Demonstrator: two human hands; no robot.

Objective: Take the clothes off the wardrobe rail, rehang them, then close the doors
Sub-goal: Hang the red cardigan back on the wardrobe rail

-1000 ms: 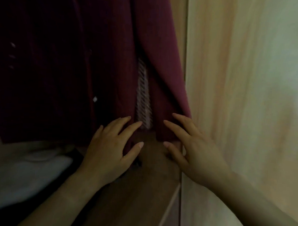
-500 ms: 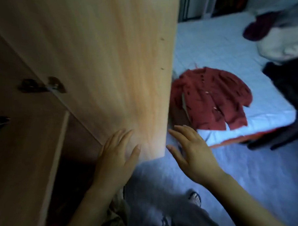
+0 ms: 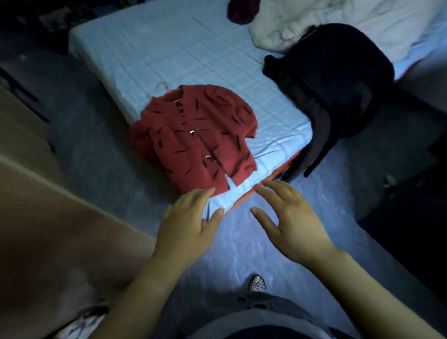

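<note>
Dim, bluish light. The floor (image 3: pixel 240 248) between the hands glows brightest; the corners fall into near-black shadow. Motion blur softens the wooden panel (image 3: pixel 50 226) left of the hands, and wide-angle distortion bends the edges.

- No legible text, labels, brand marks, numbers or signs appear in the head view.
- The red shirt (image 3: pixel 197 138) carries only dark dash-shaped pattern marks, not lettering.

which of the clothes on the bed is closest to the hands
The red patterned button-front shirt at the mattress's near corner; its hem reaches the left hand. The black garment and dark maroon item lie farther back.
</note>
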